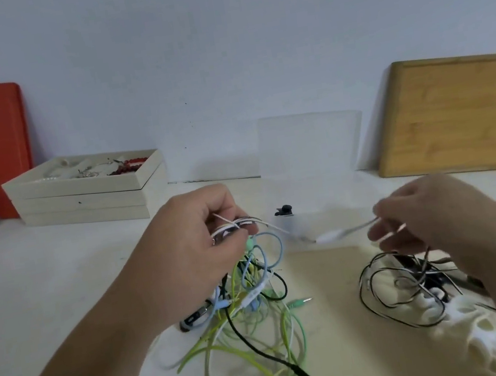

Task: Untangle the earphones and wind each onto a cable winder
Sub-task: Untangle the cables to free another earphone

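Two hands are raised apart above the desk (pixel 60 282), a white earphone cable (pixel 300 238) stretched between them. The left hand (pixel 196 238) grips a small coil of that cable, and the right hand (pixel 420 219) pinches its other end, blurred. A tangle (pixel 253 310) of green, blue and black earphones hangs and lies below the left hand; a black cable (pixel 396 291) lies under the right.

Two bare forearms enter from lower corners. Left hand (pixel 196 238) and right hand (pixel 420 219): no rings, watch, gloves. No sleeve edge in view.
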Demonstrator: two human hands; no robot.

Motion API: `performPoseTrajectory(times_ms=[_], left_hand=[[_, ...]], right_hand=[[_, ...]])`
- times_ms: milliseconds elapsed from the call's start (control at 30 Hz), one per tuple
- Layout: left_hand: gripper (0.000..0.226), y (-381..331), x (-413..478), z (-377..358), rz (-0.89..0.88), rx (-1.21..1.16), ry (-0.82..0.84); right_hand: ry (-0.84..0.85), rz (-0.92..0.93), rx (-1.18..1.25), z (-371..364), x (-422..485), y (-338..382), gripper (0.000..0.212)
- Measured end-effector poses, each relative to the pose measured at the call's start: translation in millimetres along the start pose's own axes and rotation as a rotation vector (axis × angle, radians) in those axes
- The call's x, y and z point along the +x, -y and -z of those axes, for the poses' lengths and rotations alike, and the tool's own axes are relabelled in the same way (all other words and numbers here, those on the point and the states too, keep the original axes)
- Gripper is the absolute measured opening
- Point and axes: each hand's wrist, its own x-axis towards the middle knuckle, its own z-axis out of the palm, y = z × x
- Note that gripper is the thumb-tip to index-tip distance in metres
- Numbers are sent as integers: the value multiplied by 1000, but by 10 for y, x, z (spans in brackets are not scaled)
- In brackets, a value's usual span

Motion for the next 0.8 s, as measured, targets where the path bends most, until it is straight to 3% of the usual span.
performPoseTrajectory(times_ms=[67,133,167,233,300,400,500,600,800], left_hand=[[35,-42,-19,-16,-17,34,28],[33,-81,-31,-34,-23,20,60],[32,-94,-36,-42,-21,10,77],[28,-113,-49,-48,-35,-7,104],[20,-120,-49,-46,-49,-21,118],[23,-110,-44,-45,-36,-88,134],[15,-86,-33,-44,-14,-135,137],[17,-54,-22,-34,2,-118,103],[52,-37,-26,-14,34,-220,112]], right_hand=[[23,79,-277,-53,-17,-29,9],[-4,242,-310,-138,-67,-2,13],[40,341,-212,-188,-97,21,19],[301,443,72,-305,-204,96,28],[482,496,128,-438,-271,103,42],[390,552,32,-599,-277,63,26],[246,513,95,-583,-288,97,7],[148,506,193,-492,-287,123,18],[208,390,537,-502,-283,145,21]])
